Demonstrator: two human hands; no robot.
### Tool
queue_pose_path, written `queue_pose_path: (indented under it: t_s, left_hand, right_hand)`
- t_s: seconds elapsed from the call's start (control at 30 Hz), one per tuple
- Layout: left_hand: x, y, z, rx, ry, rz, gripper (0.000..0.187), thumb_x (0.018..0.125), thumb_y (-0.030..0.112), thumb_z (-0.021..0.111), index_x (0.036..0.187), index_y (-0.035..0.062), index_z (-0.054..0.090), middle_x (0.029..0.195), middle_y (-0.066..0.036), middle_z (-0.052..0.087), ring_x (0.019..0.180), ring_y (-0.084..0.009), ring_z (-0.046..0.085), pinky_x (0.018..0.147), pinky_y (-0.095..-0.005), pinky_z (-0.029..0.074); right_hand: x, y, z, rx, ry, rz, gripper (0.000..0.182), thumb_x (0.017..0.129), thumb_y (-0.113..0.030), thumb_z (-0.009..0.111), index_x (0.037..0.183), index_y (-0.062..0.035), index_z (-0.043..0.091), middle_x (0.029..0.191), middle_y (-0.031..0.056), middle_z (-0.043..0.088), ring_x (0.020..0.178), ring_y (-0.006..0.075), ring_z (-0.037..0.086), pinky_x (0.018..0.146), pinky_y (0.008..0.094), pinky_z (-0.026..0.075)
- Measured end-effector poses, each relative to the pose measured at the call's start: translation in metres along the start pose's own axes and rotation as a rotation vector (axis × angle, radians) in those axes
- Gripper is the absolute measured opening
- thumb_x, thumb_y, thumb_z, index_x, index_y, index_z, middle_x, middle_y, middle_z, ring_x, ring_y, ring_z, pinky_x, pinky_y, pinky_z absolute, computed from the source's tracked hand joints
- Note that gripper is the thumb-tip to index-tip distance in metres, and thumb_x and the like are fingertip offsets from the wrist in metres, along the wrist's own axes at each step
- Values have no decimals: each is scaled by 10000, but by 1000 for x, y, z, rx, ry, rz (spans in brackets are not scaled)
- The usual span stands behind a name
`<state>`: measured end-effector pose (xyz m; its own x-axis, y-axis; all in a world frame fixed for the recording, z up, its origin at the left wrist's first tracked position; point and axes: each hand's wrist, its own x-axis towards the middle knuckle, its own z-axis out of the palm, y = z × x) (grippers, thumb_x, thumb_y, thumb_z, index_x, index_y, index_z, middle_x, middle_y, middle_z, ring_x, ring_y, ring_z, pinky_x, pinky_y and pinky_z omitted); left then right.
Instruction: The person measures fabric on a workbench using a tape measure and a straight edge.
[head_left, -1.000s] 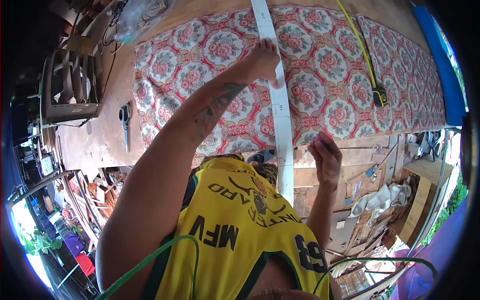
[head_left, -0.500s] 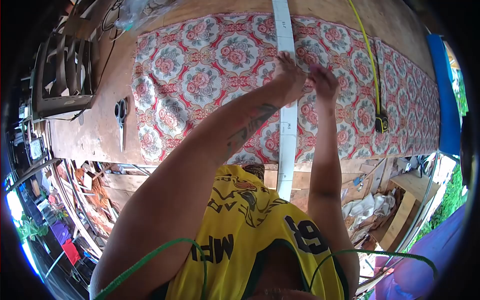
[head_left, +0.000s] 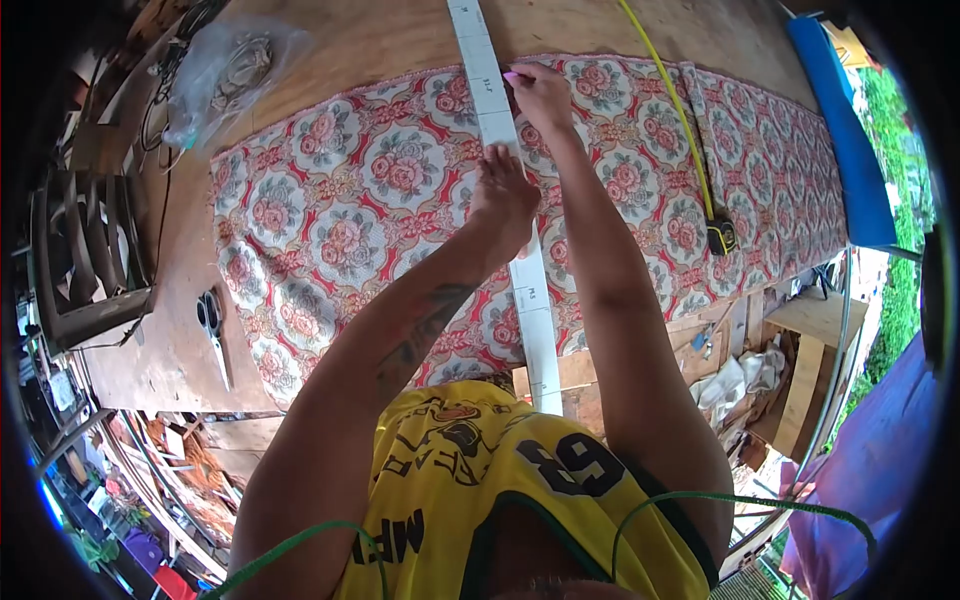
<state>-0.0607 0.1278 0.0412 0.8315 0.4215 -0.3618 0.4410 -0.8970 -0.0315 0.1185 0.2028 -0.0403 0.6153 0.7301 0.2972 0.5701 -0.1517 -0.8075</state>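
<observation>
A long white marked straightedge [head_left: 535, 300] lies across the red-and-white floral fabric [head_left: 345, 240], running past its far edge. My left hand [head_left: 505, 200] presses down on the straightedge near its middle, fingers stretched flat over it. Beyond it, my right hand [head_left: 543, 98] is closed in a pinch at the straightedge's right side, close to the fabric's far edge. A small pink piece of chalk [head_left: 514, 78] pokes out from those fingers; most of it is hidden. To the right, a yellow tape measure [head_left: 720, 236] rests on the fabric with its blade pulled out away from me.
Scissors [head_left: 212, 335] lie on the wooden table [head_left: 180, 290] left of the fabric. Further left stands a dark slatted frame [head_left: 95, 260]. A clear plastic bag [head_left: 235, 80] sits at the back left, and a blue roll [head_left: 845, 140] lines the right edge.
My right hand has moved forward along the straightedge to the fabric's far edge. My left hand stays pressed on the straightedge. The whole view has shifted and turned slightly.
</observation>
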Motion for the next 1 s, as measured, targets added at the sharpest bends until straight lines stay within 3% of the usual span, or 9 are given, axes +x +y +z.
queue_pose_path:
  t_s: [0.13, 0.33, 0.6, 0.7, 0.77, 0.8, 0.83, 0.93, 1.0]
  left_hand:
    - [4, 1, 1, 27, -37, -7, 1285, 544, 453, 931, 1400, -246, 275, 1472, -441, 289, 1405, -512, 328, 1166, -499, 323]
    - [6, 3, 13, -6, 60, -43, 1299, 513, 440, 944, 1399, -242, 284, 1471, -440, 292, 1399, -509, 342, 1164, -494, 327]
    - [-3, 1, -11, -23, -62, -2, 1349, 467, 448, 962, 1403, -238, 272, 1475, -438, 285, 1410, -495, 332, 1166, -490, 330]
    - [1, -2, -8, -49, -94, -3, 1367, 474, 466, 959, 1425, -216, 252, 1495, -412, 279, 1421, -479, 322, 1167, -486, 333]
    - [1, -3, -7, -55, -90, -5, 1374, 473, 470, 958, 1432, -208, 245, 1501, -403, 279, 1425, -477, 317, 1167, -484, 335]
    - [0, -3, -8, -60, -84, -10, 1381, 473, 475, 957, 1440, -201, 239, 1507, -394, 279, 1428, -474, 312, 1166, -482, 336]
    - [-1, -2, -10, -24, -89, -8, 1395, 464, 500, 951, 1439, -198, 239, 1512, -381, 284, 1434, -467, 305, 1164, -467, 343]
    - [2, -2, -4, 16, -59, 11, 1394, 458, 525, 943, 1421, -211, 253, 1493, -383, 313, 1412, -467, 346, 1142, -450, 380]
    - [1, -2, 3, 47, 22, 8, 1400, 446, 547, 937, 1404, -221, 263, 1469, -389, 339, 1383, -467, 393, 1092, -440, 442]
  right_hand:
    - [14, -18, 0, -260, -66, -24, 186, 853, -168, 618, 974, -120, 751, 976, 149, 730, 917, 339, 700, 851, 407, 559]
    - [31, -15, 10, -260, -143, 4, 190, 854, -177, 604, 969, -149, 753, 984, 139, 728, 935, 335, 697, 870, 412, 555]
    - [39, -6, 5, -386, -238, -159, 217, 881, -168, 600, 1030, -120, 750, 1043, 104, 729, 994, 287, 692, 899, 396, 544]
    - [21, -8, -6, -358, -235, -150, 234, 858, -152, 596, 1024, -86, 747, 989, 124, 737, 899, 271, 719, 836, 379, 566]
    - [9, -12, -26, -353, -494, -118, 253, 849, -161, 599, 1026, -43, 735, 930, 152, 737, 766, 253, 731, 753, 359, 580]
    - [2, -16, -32, -354, -495, -112, 253, 849, -161, 599, 1026, -43, 735, 930, 152, 737, 766, 253, 731, 753, 359, 580]
    - [-6, -20, -39, -337, -503, -98, 214, 817, -191, 601, 920, -73, 747, 903, 150, 728, 817, 284, 718, 787, 385, 571]
    - [-28, -22, -48, -315, -596, -7, 228, 856, -185, 621, 991, -38, 731, 869, 159, 727, 692, 260, 717, 684, 367, 578]
    - [-41, -14, -42, -353, -421, -105, 186, 832, -157, 626, 889, -18, 736, 924, 206, 703, 888, 347, 680, 795, 433, 535]
